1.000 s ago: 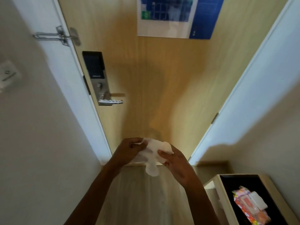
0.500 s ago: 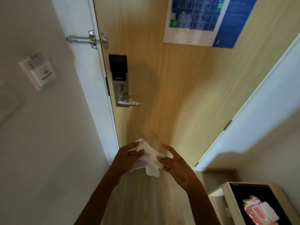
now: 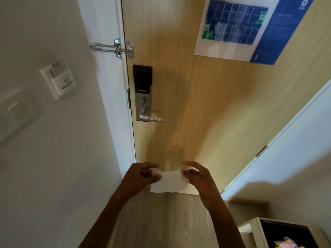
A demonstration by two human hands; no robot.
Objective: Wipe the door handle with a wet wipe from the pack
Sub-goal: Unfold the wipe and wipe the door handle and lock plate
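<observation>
A white wet wipe (image 3: 169, 183) is stretched flat between my two hands, low in the middle of the view. My left hand (image 3: 141, 178) pinches its left edge and my right hand (image 3: 198, 178) pinches its right edge. The silver door handle (image 3: 151, 119) sticks out to the right from a smart lock plate (image 3: 143, 92) on the wooden door (image 3: 188, 104), well above and slightly left of my hands. The colourful wipe pack (image 3: 284, 243) is only partly visible at the bottom right, on a dark-topped stand.
A metal swing latch (image 3: 114, 48) bridges the door and its white frame above the lock. A key-card holder (image 3: 59, 79) and a switch plate (image 3: 16, 111) are on the left wall. A blue floor-plan poster (image 3: 241, 27) hangs on the door. The wooden stand (image 3: 258, 228) is at the lower right.
The view has tilted up and right, bringing the lock closer to the centre. My hands have pulled the crumpled wipe open into a flat strip held by both edges.
</observation>
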